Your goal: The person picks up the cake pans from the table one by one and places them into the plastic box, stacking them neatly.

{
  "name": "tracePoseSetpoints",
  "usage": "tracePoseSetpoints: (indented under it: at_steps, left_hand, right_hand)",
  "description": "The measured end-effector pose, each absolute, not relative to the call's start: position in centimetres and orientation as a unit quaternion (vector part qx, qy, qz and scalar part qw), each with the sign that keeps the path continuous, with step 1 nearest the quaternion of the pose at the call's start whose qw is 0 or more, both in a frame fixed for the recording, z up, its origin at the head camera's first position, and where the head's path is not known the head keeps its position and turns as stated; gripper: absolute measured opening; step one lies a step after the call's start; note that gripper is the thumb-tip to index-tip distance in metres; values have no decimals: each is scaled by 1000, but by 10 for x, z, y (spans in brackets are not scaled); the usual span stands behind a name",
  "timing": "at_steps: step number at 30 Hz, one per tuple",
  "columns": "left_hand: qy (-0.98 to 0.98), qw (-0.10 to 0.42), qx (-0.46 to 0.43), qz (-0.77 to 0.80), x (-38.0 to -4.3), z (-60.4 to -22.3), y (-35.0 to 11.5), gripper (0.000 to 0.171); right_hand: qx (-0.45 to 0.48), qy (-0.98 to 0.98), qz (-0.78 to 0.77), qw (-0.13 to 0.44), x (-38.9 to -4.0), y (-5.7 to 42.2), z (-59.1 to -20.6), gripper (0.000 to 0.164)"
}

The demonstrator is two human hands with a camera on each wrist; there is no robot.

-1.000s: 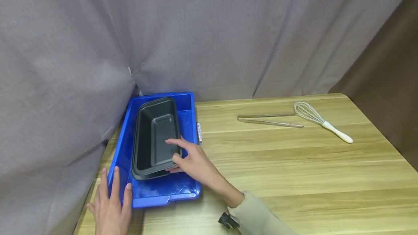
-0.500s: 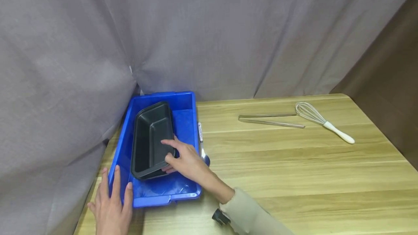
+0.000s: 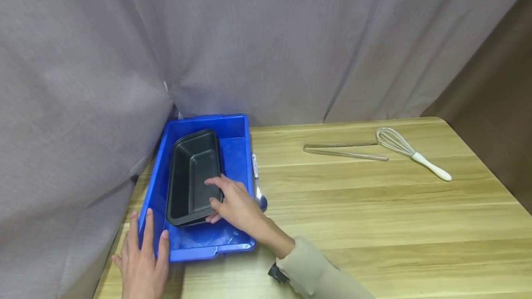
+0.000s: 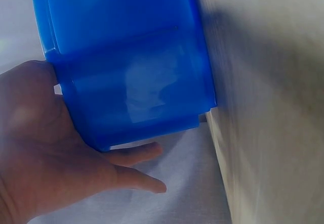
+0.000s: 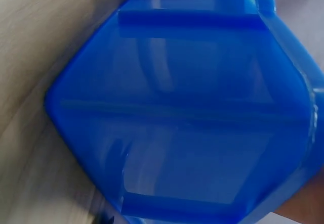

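A dark loaf pan lies inside the blue plastic tub in the head view, slightly turned toward the tub's left side. My right hand holds the pan's near right corner, thumb and index finger over the inside and other fingers outside the rim, partly hidden. My left hand rests with spread fingers against the tub's near left corner. The left wrist view shows that left hand touching the blue wall. In the right wrist view the tub's outer corner fills most of the picture.
A spoon with a patterned handle lies along the tub's right side. Metal tongs and a white-handled whisk lie farther right on the wooden table. Grey curtain hangs behind and to the left.
The loaf pan and my right hand have moved slightly left and down in the tub, uncovering the spoon's bowl. During the last half second they barely move. My left hand stays at the corner.
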State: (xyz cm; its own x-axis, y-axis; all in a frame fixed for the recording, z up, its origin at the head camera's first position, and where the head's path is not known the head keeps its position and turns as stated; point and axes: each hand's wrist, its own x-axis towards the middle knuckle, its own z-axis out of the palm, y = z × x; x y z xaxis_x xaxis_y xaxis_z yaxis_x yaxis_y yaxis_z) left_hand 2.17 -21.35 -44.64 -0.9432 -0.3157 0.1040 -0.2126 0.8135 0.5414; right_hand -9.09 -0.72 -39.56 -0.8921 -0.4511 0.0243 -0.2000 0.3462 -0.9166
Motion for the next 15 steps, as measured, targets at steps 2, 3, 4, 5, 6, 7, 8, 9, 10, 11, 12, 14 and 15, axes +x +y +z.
tracePoseSetpoints:
  at_steps: [2,3,4,5,6,7,8,9,10,11,12,14,15]
  left_hand:
    - [-948,94,140,-271,22,-446,-214,62]
    - [-948,94,140,-271,22,-446,-214,62]
    - [-948,96,138,-271,22,-447,-214,62]
    - [-947,101,136,-272,22,-447,-214,62]
    - [-947,104,134,-272,22,-448,-214,61]
    - [-947,107,132,-272,22,-448,-214,61]
    - [-947,111,130,-272,22,-449,-214,61]
    - [-947,113,128,-273,22,-449,-214,61]
    - [-946,115,127,-273,22,-450,-214,61]
    - [-946,118,127,-274,22,-450,-214,61]
    - [-945,121,127,-275,23,-450,-214,60]
    - [-944,129,125,-278,23,-450,-214,60]
    - [-943,131,125,-279,23,-450,-214,60]
  right_hand:
    - [-200,818,-528,110,-89,-9,-397,46]
    - [-201,822,-522,104,-88,-9,-397,48]
    - [-202,831,-509,97,-88,-10,-398,49]
    - [-204,841,-493,88,-87,-10,-398,51]
    - [-207,851,-477,81,-87,-11,-398,52]
    - [-210,859,-461,74,-86,-11,-398,54]
    - [-212,867,-445,66,-86,-12,-398,56]
    - [-214,874,-432,61,-85,-12,-399,57]
    - [-213,877,-426,60,-85,-12,-399,59]
    - [-213,881,-419,58,-85,-13,-399,61]
    - [-211,884,-413,56,-84,-13,-399,62]
    - [-206,888,-407,56,-84,-14,-399,65]
    - [-204,891,-403,55,-84,-14,-398,66]
